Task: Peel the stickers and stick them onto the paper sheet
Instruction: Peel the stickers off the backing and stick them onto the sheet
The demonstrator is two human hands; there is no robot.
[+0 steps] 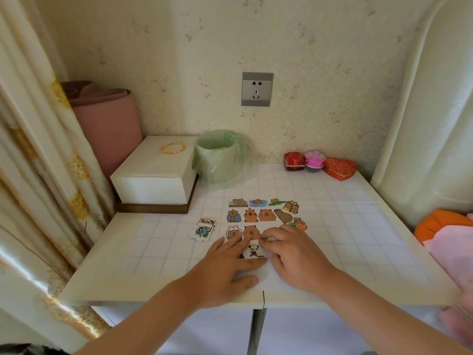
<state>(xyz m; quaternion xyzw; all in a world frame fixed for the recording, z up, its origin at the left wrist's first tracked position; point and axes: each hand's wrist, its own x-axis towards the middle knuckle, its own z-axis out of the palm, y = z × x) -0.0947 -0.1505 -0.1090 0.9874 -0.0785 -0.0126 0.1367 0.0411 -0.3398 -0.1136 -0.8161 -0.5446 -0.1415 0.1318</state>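
A white paper sheet [258,278] lies on the checked tabletop, with several capybara stickers [263,215] stuck on its far half in rows. A panda sticker [254,250] lies on the sheet between my hands. My left hand [225,267] rests flat on the sheet, fingers straight, just left of the panda sticker. My right hand [294,254] sits on the sheet to the right, its curled fingertips touching the sticker's top right edge. A small pile of loose stickers [204,229] lies left of the sheet.
A white box [153,172] with a gold chain on top stands at the back left. Beside it is a bin lined with a green bag [221,160]. Red and pink trinket boxes [320,163] sit at the back right. Curtain hangs left; bedding lies right.
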